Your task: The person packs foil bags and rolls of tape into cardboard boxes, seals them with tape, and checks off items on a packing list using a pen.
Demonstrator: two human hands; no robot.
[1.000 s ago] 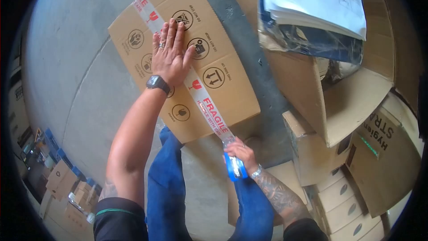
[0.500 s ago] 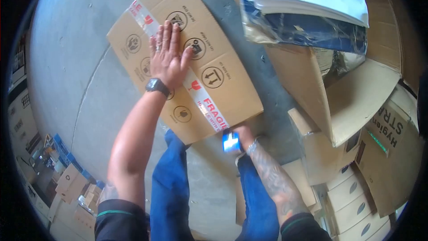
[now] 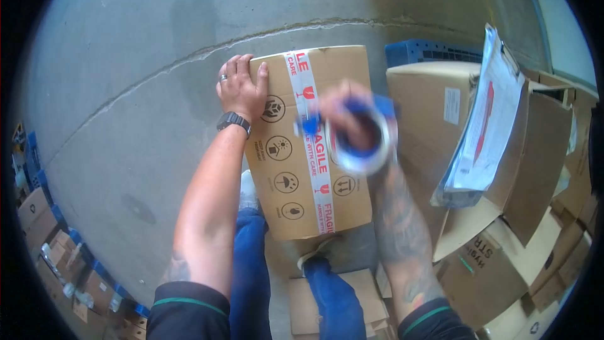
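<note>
A brown cardboard box (image 3: pixel 349 204) stands in front of me, a white and red "FRAGILE" tape strip (image 3: pixel 319 162) running down its top. My left hand (image 3: pixel 244 91) grips the box's upper left corner, fingers bent over the edge and thumb on the top face. Over the right half of the box, my right hand (image 3: pixel 346 110) is closed round a blue tape dispenser (image 3: pixel 385 106) carrying a large tape roll (image 3: pixel 362 162). Motion blurs this hand and the tool, which overlap the strip in this view.
An open carton (image 3: pixel 428 104) stands to the right, with a clipboard of papers (image 3: pixel 494 126) on it. Behind it lies a blue pallet (image 3: pixel 415 52). Flattened cardboard (image 3: pixel 352 293) lies by my feet, and more cartons (image 3: pixel 44 223) stand far left on the concrete floor (image 3: pixel 145 82).
My left hand has moved from the middle of the box's top to its upper left corner. My right hand has brought the tape dispenser from the near edge up over the box. The view has turned.
</note>
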